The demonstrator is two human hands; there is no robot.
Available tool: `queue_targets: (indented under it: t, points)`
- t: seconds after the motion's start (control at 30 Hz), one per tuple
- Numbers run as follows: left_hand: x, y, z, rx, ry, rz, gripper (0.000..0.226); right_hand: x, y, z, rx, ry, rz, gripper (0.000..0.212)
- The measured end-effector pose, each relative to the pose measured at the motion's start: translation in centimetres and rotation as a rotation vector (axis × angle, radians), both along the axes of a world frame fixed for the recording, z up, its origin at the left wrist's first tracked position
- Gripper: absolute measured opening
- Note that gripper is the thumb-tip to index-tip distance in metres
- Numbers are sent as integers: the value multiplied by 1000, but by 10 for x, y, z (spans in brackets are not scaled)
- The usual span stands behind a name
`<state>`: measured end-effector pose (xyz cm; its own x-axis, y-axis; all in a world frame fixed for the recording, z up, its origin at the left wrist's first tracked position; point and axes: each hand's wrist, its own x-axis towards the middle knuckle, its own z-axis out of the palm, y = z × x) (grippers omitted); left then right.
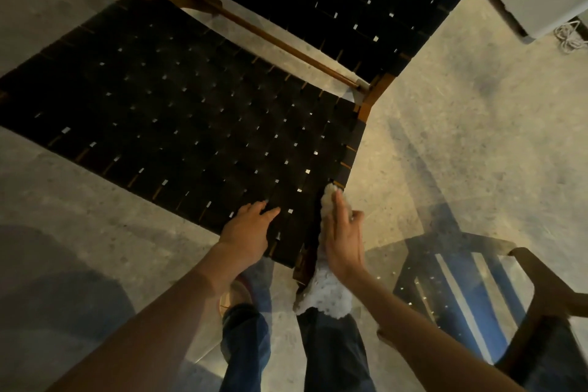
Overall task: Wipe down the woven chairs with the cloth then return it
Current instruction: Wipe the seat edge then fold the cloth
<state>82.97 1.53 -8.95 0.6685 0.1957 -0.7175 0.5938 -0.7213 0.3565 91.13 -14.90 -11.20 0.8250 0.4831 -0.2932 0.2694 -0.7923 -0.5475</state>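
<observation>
The wiping step looks to be in hand: the person is working the near right corner of the dark woven-strap chair seat with a wooden frame (pixel 191 111). The white fluffy cloth (pixel 327 293) lies under the right hand (pixel 342 242), pressed against the seat's right edge, with its lower end hanging down past the corner in front of the jeans. That hand is laid flat along the edge, fingers (pixel 338 210) straight and close together, thumb out to the side, pressing rather than clamping. The left hand (pixel 246 232) rests palm down on the seat's front edge just beside it, fingers slightly spread and holding nothing, seemingly bracing. The next move probably calls for running the cloth further along the edge, then treating the second woven chair (pixel 471 302) at lower right
</observation>
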Motion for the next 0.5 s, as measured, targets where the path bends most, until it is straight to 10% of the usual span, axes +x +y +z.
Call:
queue_targets:
  t: [0.2,0.5]
  points:
    - [44,15,-15,54,-275,81,52,109,45,-7,41,-77,-175,49]
    - [116,26,-62,58,-194,110,51,225,70,-67,-285,-65,46,68]
